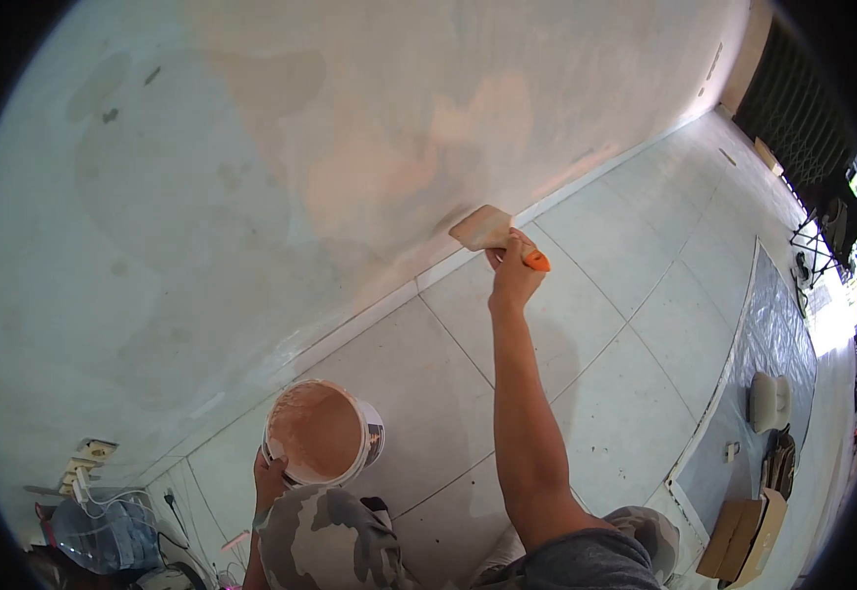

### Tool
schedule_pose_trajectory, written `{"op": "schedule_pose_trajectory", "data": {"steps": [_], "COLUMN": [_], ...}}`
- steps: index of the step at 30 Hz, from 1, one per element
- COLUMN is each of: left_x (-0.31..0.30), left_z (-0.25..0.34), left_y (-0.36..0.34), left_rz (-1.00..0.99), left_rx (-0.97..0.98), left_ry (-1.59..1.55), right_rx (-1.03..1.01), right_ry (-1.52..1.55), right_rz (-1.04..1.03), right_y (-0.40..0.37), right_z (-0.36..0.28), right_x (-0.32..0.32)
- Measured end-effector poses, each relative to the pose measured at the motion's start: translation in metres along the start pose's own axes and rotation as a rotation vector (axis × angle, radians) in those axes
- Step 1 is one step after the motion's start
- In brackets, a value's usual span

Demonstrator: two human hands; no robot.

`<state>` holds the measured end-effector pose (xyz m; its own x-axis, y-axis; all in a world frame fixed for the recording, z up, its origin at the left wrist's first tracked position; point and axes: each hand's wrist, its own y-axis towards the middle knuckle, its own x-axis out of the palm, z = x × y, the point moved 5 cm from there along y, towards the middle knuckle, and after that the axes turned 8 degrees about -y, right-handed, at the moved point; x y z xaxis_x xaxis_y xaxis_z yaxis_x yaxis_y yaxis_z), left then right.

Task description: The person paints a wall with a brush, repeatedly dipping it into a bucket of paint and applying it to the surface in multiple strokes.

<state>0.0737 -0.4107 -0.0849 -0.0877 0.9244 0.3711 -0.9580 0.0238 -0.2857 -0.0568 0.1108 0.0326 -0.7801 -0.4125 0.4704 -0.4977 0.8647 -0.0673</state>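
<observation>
My right hand point(514, 275) is stretched out and grips a wide paintbrush point(485, 229) with an orange handle end. Its bristles, loaded with peach paint, press on the low part of the wall point(251, 197) just above the skirting. The wall shows patchy peach paint over a pale base. My left hand point(269, 478) holds the rim of a white paint bucket point(322, 434) filled with peach paint, close to my camouflage-clad knee.
Large pale floor tiles point(605, 354) run along the wall. A clear plastic sheet point(772, 334) covers the floor at right, with cardboard boxes point(743, 531) and a white object on it. A large water bottle point(104, 536) and cables lie at the lower left.
</observation>
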Motion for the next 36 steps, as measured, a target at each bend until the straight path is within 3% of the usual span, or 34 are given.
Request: {"op": "schedule_pose_trajectory", "data": {"steps": [3, 7, 9, 12, 17, 21, 28, 36], "left_x": [0.012, 0.021, 0.017, -0.003, 0.03, 0.019, 0.016, 0.011], "left_z": [0.006, 0.011, 0.005, -0.004, 0.014, 0.005, 0.005, 0.002], "left_y": [-0.005, -0.009, -0.005, 0.002, -0.011, -0.007, -0.006, -0.005], "left_rz": [0.026, 0.109, 0.096, 0.071, 0.044, 0.034, 0.022, 0.031], "left_rx": [-0.018, -0.057, -0.047, 0.0, -0.015, -0.011, -0.004, -0.009], "left_ry": [-0.022, -0.035, -0.041, -0.003, -0.038, 0.006, -0.015, -0.009], "right_rx": [0.025, -0.27, -0.394, -0.44, -0.17, -0.009, 0.094, 0.108], "right_ry": [0.047, 0.393, 0.377, 0.34, 0.125, -0.07, -0.137, -0.178], "right_rz": [-0.038, -0.361, -0.297, -0.274, -0.096, -0.034, 0.045, 0.037], "right_y": [-0.013, -0.026, -0.035, -0.037, -0.011, -0.025, -0.029, -0.015], "right_z": [-0.025, -0.149, -0.207, -0.226, -0.106, -0.002, 0.054, 0.06], "right_x": [0.038, 0.092, 0.097, 0.081, 0.024, -0.007, -0.021, -0.032]}}
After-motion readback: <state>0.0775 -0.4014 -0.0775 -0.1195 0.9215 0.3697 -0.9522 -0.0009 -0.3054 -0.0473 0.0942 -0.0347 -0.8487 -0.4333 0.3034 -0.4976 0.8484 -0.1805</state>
